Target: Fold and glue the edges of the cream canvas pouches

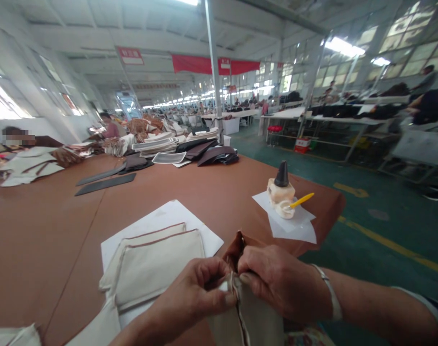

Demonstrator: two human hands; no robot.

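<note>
My left hand (pixel 190 298) and my right hand (pixel 276 283) both pinch the top edge of a cream canvas piece (pixel 244 312) with a brown trimmed seam, at the near edge of the table. A brown leather flap (pixel 235 247) rises just beyond my fingers, partly hidden by them. To the left of my left hand, cream canvas panels with brown piping (pixel 157 264) lie on a white paper sheet (pixel 161 228). A thin metal bangle (pixel 327 293) circles my right wrist.
A glue pot (pixel 281 192) with a yellow brush (pixel 301 200) stands on white paper (pixel 294 228) at the brown table's (pixel 78 230) right edge. Dark leather panels (pixel 105 184) and stacks (pixel 176 144) lie farther away. A co-worker (pixel 111 129) sits beyond them. Green floor (pixel 352 240) lies to the right.
</note>
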